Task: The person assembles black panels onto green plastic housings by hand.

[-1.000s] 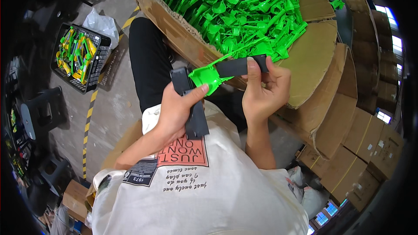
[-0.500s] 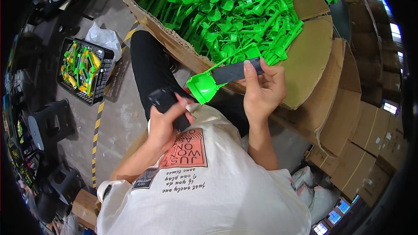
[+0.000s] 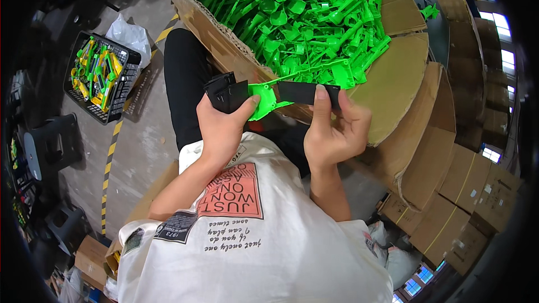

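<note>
My left hand (image 3: pixel 220 127) is closed around several flat black pieces (image 3: pixel 227 92) that lie loosely stacked. Its thumb presses on the scoop-like end of a bright green plastic part (image 3: pixel 263 102). Between thumb and fingers, my right hand (image 3: pixel 334 130) grips a black rectangular plate (image 3: pixel 300 92), which lies along the green part's open frame. That part stretches from the left thumb up toward the right fingers, over the carton's near edge. Whether the right fingers also hold the green frame is hidden.
Many green plastic parts (image 3: pixel 303 22) fill a big cardboard carton (image 3: pixel 396 95) in front of me. On the floor to the left stand a black crate (image 3: pixel 115 98) of yellow and green pieces and a grey stool (image 3: pixel 53 146). Stacked cartons (image 3: pixel 457 174) rise at the right.
My left hand has come up and forward with the black pieces, and its thumb now rests on the green part. The right hand's plate has turned closer to level.
</note>
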`<state>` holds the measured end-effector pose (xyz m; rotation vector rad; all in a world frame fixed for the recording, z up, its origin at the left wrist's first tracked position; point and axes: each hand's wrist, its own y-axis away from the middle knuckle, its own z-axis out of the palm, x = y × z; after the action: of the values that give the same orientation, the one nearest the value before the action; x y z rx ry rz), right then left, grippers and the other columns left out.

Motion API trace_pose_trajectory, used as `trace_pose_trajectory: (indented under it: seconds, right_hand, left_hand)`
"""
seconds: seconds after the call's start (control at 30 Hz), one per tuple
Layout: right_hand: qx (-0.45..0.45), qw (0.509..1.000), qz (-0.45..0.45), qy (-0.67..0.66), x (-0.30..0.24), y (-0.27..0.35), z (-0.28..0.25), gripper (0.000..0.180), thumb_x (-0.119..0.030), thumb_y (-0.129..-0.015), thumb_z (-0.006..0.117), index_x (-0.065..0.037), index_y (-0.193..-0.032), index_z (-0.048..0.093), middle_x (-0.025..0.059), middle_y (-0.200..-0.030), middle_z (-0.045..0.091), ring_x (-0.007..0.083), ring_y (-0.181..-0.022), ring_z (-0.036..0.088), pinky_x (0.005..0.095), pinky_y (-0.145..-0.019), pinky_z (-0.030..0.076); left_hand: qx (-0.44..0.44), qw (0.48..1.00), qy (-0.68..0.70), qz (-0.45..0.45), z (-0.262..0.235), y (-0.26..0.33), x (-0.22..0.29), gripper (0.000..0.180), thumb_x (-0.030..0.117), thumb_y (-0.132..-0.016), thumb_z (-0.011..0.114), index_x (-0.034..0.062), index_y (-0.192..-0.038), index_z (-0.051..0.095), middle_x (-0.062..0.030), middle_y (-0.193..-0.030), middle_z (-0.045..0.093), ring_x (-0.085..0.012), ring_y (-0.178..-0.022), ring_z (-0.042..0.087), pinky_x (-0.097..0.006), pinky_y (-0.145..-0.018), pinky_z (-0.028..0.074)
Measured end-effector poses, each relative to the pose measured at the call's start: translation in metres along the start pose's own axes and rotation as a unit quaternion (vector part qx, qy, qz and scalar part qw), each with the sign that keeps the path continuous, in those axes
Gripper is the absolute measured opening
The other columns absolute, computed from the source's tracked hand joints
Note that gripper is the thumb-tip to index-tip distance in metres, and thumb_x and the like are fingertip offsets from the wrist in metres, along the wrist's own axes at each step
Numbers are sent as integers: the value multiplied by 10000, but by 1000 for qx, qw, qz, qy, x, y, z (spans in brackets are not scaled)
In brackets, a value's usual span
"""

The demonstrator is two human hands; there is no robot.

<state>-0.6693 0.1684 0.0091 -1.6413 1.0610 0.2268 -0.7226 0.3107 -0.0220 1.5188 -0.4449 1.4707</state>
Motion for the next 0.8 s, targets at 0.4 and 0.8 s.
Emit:
trace_pose_trajectory:
  seconds: [0.4, 0.8]
  right_hand:
    - [-62, 997, -10, 50, -22, -8, 3, 211, 28, -764, 747, 60, -862, 562, 134, -777, 646, 109, -647, 620, 239, -550, 523]
    - [-97, 994, 42, 17, -24, -16, 3, 177, 11, -810, 707, 57, -864, 545, 114, -715, 636, 129, -567, 644, 214, -451, 489]
  left_hand:
    - [14, 998, -32, 51, 2, 2, 3, 317, 37, -724, 764, -11, -958, 554, -46, -863, 626, -86, -765, 589, -233, -694, 494]
    - [12, 994, -72, 77, 5, 4, 7, 295, 12, -743, 748, 4, -946, 534, -32, -834, 607, -73, -742, 574, -215, -679, 482]
